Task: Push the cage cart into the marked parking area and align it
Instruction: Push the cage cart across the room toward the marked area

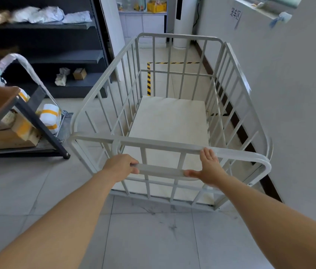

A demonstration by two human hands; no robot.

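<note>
The cart (169, 121) is sitting beside the right-hand wall (289, 94), its far end just entering the striped tape (148, 78) that marks the bay; most of the cart seems to be lying short of it, though the bars are hiding the tape's near edge; pushing well here is likely meaning an even, slow drive from both arms, keeping the right side parallel to the wall and the left side inside the tape line, with small corrections rather than swings; the left hand (121, 166) is closing its fingers round the low handle bar (161, 170), gripping it; the right hand (209, 167) is lying open, fingers stretched up to the top rail (153, 145), palm and thumb pressing the bar without wrapping it.
</note>
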